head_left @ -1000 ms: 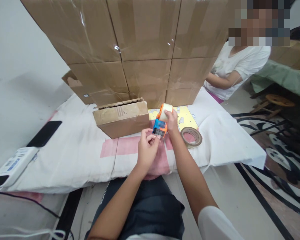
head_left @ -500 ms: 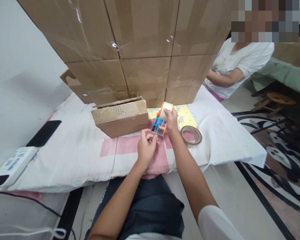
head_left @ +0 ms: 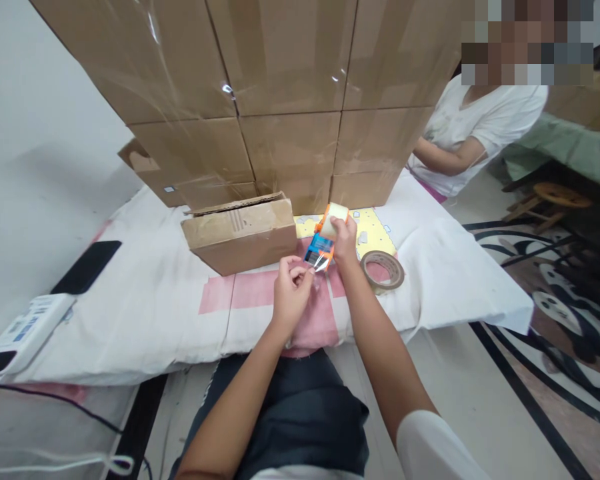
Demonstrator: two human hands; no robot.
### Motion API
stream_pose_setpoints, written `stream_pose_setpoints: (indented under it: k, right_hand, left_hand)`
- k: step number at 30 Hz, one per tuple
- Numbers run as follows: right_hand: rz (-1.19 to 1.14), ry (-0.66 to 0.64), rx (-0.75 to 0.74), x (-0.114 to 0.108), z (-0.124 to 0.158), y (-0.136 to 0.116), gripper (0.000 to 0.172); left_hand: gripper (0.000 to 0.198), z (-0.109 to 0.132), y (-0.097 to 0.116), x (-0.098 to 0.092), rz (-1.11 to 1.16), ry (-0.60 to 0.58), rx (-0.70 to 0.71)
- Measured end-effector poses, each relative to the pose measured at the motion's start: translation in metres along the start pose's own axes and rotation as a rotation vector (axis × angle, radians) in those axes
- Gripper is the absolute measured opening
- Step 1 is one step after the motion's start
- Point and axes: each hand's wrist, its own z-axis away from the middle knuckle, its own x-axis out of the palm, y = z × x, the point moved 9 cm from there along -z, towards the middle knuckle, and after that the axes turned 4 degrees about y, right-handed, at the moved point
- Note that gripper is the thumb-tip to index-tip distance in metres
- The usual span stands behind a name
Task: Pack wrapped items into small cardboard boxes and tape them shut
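My right hand (head_left: 344,241) grips an orange and blue tape dispenser (head_left: 321,244) with a roll of clear tape, held above the cloth-covered table (head_left: 155,313). My left hand (head_left: 290,293) pinches the free end of the clear tape (head_left: 316,265) just below the dispenser's blue mouth. A small open cardboard box (head_left: 240,230) lies on the table to the left of the dispenser. A brown tape roll (head_left: 383,272) lies flat to the right of my right wrist.
A tall stack of sealed cardboard boxes (head_left: 280,87) fills the back of the table. Another person in a white shirt (head_left: 473,133) sits at the far right. A black phone (head_left: 86,265) and a white device (head_left: 23,331) lie at the left edge.
My left hand has drawn the tape end a little way out of the dispenser, toward me. The dispenser has tilted slightly in my right hand.
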Motion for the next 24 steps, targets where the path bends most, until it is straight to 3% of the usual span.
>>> stream_pose_setpoints:
  k: [11,24]
  right_hand:
    - [0.033,0.013,-0.035,-0.001,0.002,0.001,0.020]
    - [0.022,0.009,-0.048,-0.002,0.003,0.002,0.021]
  left_hand:
    - [0.029,-0.003,0.008,-0.008,0.022,-0.008,0.002]
    - [0.029,-0.014,-0.026,-0.004,-0.005,-0.014,-0.049]
